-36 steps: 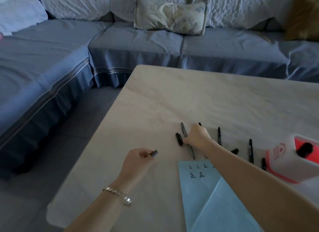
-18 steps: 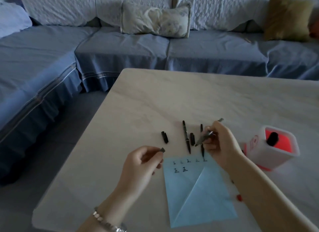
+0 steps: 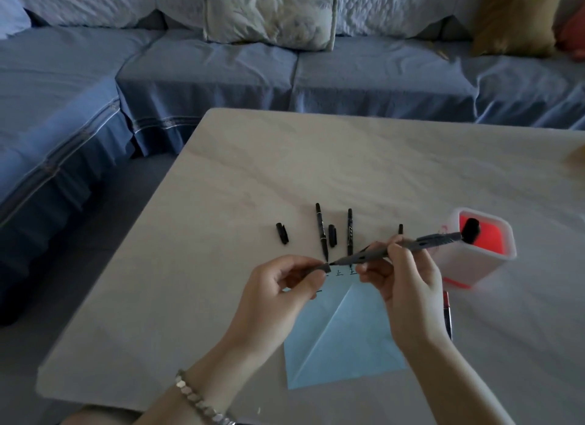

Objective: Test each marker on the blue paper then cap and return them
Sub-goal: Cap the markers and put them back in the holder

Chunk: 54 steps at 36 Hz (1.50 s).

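My right hand (image 3: 403, 282) grips a grey marker (image 3: 411, 246) that slants up to the right, its tip pointing left. My left hand (image 3: 281, 295) pinches a small dark cap (image 3: 324, 267) right at that tip. Both hands hover over the top edge of the blue paper (image 3: 342, 339), which carries several small black marks near its top. Two uncapped black markers (image 3: 321, 231) (image 3: 349, 231) lie side by side beyond the paper, with a loose cap (image 3: 332, 235) between them and another cap (image 3: 282, 233) further left.
A white and red holder (image 3: 484, 253) stands at the right with one black marker (image 3: 471, 230) in it. A third marker (image 3: 400, 229) peeks out behind my right hand. The pale table (image 3: 348, 165) ends at the left; a blue sofa (image 3: 285, 73) lies beyond.
My right hand picked up the grey marker from the row and brought it over the paper. My left hand moved right, bringing the cap up to the marker's tip.
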Available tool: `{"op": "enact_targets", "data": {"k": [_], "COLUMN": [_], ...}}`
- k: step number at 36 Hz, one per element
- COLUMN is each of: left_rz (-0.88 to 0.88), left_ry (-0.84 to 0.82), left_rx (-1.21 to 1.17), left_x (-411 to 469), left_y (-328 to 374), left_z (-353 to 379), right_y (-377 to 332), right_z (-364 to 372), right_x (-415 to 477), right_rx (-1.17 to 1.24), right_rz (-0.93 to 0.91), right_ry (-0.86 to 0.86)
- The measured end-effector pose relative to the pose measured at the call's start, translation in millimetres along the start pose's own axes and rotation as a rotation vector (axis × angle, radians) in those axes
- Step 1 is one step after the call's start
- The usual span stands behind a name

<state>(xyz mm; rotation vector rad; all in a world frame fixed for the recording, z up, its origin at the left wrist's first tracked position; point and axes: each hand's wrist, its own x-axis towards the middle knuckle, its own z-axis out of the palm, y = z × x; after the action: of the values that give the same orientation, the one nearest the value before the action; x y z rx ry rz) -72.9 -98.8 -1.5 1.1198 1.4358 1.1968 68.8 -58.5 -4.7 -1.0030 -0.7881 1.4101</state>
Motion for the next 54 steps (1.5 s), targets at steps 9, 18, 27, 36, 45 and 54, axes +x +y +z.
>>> {"op": "enact_targets", "data": {"k": [9,18,27,36,45,54], "left_rz": [0.02,0.238,0.586,0.229,0.055,-0.01], "left_ry": [-0.022,-0.022,0.08,-0.135,-0.158,-0.186], "left_rx": [0.083,0.355,0.624,0.625,0.681,0.711], "left_x": [-1,-2,-1,13,23,18], "left_y": [1,0,-6,-19,-31,-45], "left_z": [-1,-7,0,7,11,12], "right_y": [2,4,11,0,-85,-71], "right_z": [0,-8,-12,-24,-91,-140], "right_x": [-6,-5,-8,2,54,107], "right_rx": [-0.045,0.023,0.182,-0.112,-0.499,-1.134], "right_rz": [-0.006,0.013,0.066,0.207,-0.333,-0.159], "right_ry": [-0.097,-0.214,-0.241,-0.159,0.238,0.38]}}
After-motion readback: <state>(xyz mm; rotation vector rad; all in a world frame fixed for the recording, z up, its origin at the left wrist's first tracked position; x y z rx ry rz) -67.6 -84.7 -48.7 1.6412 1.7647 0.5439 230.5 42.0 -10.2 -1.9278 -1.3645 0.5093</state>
